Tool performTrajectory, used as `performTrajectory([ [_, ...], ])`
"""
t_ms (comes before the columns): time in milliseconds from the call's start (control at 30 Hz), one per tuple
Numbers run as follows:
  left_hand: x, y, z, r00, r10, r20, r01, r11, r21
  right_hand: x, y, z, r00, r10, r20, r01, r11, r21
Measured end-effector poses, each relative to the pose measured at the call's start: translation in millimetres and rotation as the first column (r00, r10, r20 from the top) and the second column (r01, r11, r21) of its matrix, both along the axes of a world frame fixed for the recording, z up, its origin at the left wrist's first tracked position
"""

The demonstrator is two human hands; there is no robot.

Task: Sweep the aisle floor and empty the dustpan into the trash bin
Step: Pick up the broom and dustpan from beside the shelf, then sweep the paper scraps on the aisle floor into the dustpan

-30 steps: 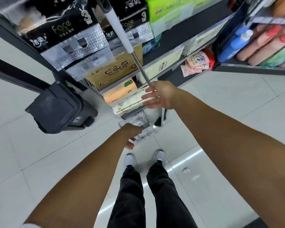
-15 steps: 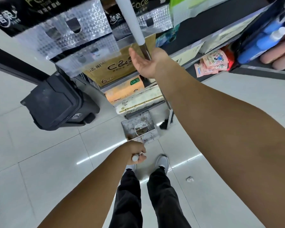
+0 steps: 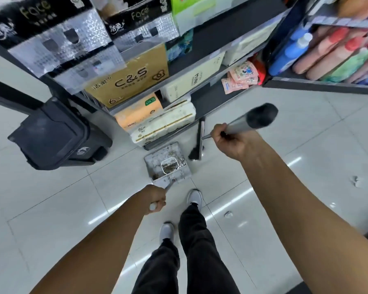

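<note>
Head view, looking down past both forearms to the shoes and pale tiled floor (image 3: 51, 209).

Left hand (image 3: 155, 197), at about 6 o'clock of frame centre: closed in a fist round the top of the dustpan handle (image 3: 170, 185). Dustpan (image 3: 167, 162) flat on the tiles just ahead of the shoes, mouth toward 12 o'clock, already carrying brown debris and a clear tray-like scrap.

Right hand (image 3: 232, 141), at about 3 o'clock of the dustpan: wrapped tight round the broom handle (image 3: 249, 122), whose dark top end points toward the camera. Broom head (image 3: 197, 143) down on the floor just beside the pan's right edge, at the foot of the shelving (image 3: 232, 96).

Trash bin (image 3: 55, 134) at 9 o'clock of the dustpan, dark, lid apparently down, near but apart from the pan.

Small white crumpled scraps (image 3: 228, 214) on the tiles at about 4 o'clock of the shoes, another farther out toward 3 o'clock, well apart from the pan.

Step in hand, by judgement: sweeping and gathering, with both tools gripped and pan partly loaded. Next move likely calls for carrying the broom back to the loose scraps and drawing them toward the pan's mouth, pan held steady and low; emptying comes later, and calls for getting the bin open.
</note>
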State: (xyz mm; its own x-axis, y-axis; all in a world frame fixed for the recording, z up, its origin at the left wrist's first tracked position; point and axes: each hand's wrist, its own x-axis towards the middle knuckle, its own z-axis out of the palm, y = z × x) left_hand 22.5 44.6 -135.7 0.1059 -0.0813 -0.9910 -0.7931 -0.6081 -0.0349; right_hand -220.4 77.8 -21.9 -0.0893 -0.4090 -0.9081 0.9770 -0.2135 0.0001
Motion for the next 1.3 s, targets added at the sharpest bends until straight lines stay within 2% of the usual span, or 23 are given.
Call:
performTrajectory([
  [100, 10.1, 17.9, 8.6, 0.998, -0.063, -0.02, 0.063, 0.998, -0.002, 6.3, 89.5, 12.8, 0.995, -0.093, 0.042, 0.096, 0.993, -0.07],
  [200, 18.5, 37.2, 27.9, 0.981, -0.19, -0.034, 0.19, 0.982, -0.004, 31.8, 161.4, 24.7, 1.0, -0.005, 0.003, 0.005, 0.988, -0.154],
  [333, 38.2, 77.1, 56.6, 0.927, -0.367, -0.084, 0.361, 0.929, -0.082, 71.6, 245.7, 43.5, 0.998, 0.036, -0.044, -0.042, 0.989, -0.139],
  [433, 54.3, 111.3, 60.6, 0.888, -0.455, -0.073, 0.447, 0.889, -0.099, 102.0, 313.5, 65.0, 0.993, 0.032, -0.109, -0.041, 0.996, -0.079],
  [567, 65.7, 147.8, 62.1, 0.803, -0.595, -0.026, 0.591, 0.801, -0.096, 131.9, 371.7, 86.6, 0.961, 0.116, -0.251, -0.092, 0.99, 0.104],
  [700, 69.8, 195.4, 61.6, 0.755, -0.655, -0.023, 0.654, 0.756, -0.042, 149.5, 419.3, 83.2, 0.943, 0.135, -0.306, -0.053, 0.964, 0.261],
  [800, 67.5, 225.1, 53.7, 0.711, -0.703, 0.011, 0.703, 0.709, -0.056, 156.7, 452.1, 66.7, 0.941, 0.138, -0.31, -0.026, 0.94, 0.339],
  [1033, 47.5, 285.8, 47.2, 0.619, -0.781, 0.081, 0.783, 0.622, 0.011, 144.8, 541.2, 40.7, 0.955, 0.043, -0.295, 0.067, 0.932, 0.355],
  [1200, 36.2, 328.1, 27.8, 0.617, -0.771, 0.158, 0.778, 0.628, 0.027, 109.2, 606.7, 32.4, 0.969, 0.016, -0.248, 0.068, 0.943, 0.327],
  [1300, 28.9, 353.9, 14.9, 0.63, -0.749, 0.207, 0.762, 0.647, 0.022, 84.4, 642.2, 23.8, 0.965, 0.054, -0.258, 0.036, 0.943, 0.331],
])
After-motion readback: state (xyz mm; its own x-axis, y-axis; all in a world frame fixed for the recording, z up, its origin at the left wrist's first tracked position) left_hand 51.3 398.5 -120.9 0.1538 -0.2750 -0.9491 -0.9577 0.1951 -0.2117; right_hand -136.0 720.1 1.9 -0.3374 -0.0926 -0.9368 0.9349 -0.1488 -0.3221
